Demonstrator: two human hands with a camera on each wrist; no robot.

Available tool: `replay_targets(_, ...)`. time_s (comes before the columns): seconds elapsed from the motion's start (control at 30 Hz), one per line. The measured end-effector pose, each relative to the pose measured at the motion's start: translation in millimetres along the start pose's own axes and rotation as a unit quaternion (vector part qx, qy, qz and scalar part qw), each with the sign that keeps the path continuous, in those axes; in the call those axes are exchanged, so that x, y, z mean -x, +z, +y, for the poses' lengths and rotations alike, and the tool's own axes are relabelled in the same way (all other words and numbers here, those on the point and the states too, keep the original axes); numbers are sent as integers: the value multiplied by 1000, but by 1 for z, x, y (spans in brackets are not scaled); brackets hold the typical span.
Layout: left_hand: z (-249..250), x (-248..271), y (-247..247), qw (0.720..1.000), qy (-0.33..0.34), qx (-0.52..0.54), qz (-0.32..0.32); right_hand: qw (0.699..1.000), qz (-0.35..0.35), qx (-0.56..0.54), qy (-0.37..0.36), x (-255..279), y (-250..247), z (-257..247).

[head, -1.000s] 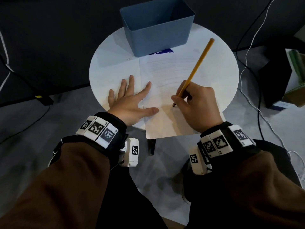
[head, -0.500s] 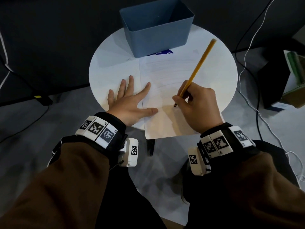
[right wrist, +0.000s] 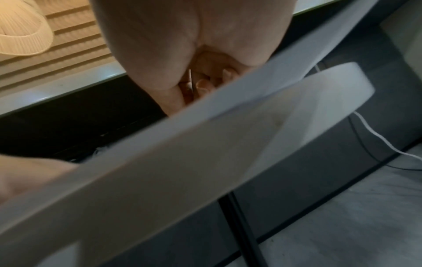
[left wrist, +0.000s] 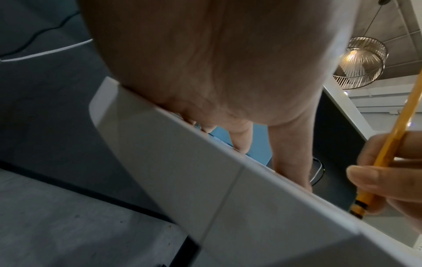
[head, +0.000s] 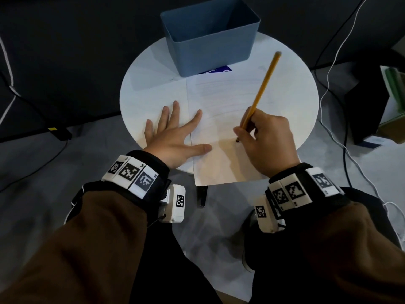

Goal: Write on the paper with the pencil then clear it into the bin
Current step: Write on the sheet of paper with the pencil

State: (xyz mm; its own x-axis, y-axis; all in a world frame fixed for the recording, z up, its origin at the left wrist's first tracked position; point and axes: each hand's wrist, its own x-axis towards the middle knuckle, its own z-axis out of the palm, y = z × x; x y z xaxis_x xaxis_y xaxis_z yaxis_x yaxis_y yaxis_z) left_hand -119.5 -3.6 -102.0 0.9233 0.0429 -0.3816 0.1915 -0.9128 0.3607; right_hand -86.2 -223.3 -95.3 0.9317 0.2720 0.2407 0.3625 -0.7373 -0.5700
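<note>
Writing was underway: the right hand (head: 266, 141) pinched the pencil (head: 262, 91) tip-down on the paper (head: 221, 102), the left hand (head: 175, 137) pressed it flat with fingers spread, and the bin (head: 210, 36) had not yet received it.

Left hand (head: 175, 139): palm down, fingers straight and spread toward 12 o'clock, thumb out toward 3 o'clock. Right hand (head: 266, 140): curled, thumb and fingers pinching a pencil (head: 262, 89) low on its shaft, its top end leaning toward 1 o'clock. Both forearms in brown sleeves (head: 87, 249), each wrist carrying a marker band (head: 131, 175).
</note>
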Motion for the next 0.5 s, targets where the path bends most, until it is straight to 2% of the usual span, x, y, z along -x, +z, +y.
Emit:
replay_targets(0.13, 0, 1, 0, 1000, 1, 3, 0, 999, 26, -15, 33, -1, -12, 8)
replay_targets(0.27, -1, 0, 0, 1000, 3, 4, 4, 999, 16, -50, 10, 2, -2, -6)
replay_targets(0.37, 0, 0, 1, 1000, 3, 1, 3, 999, -2, -35, 4, 2, 1, -6)
replay_targets(0.5, 1, 1, 0, 1000, -2, 0, -2, 999, 30, -21, 40, 0, -13, 11)
